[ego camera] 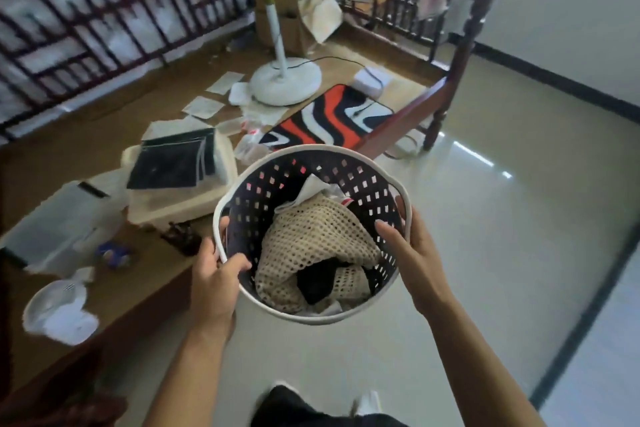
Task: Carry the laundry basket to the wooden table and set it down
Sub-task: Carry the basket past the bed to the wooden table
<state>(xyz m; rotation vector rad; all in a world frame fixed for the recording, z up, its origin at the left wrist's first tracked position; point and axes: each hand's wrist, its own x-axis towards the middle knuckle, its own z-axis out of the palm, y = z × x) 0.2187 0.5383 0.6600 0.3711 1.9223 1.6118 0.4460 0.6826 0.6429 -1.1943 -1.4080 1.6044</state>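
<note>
Between both hands' fingers (239, 263), seemingly gripped: laundry basket (346, 163).

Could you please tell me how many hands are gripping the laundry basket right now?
2. The left hand grips the laundry basket at its near-left rim; the right hand grips its right rim.

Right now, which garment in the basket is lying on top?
The beige open-knit mesh piece; it drapes over the black garment and white cloth inside the laundry basket.
</note>
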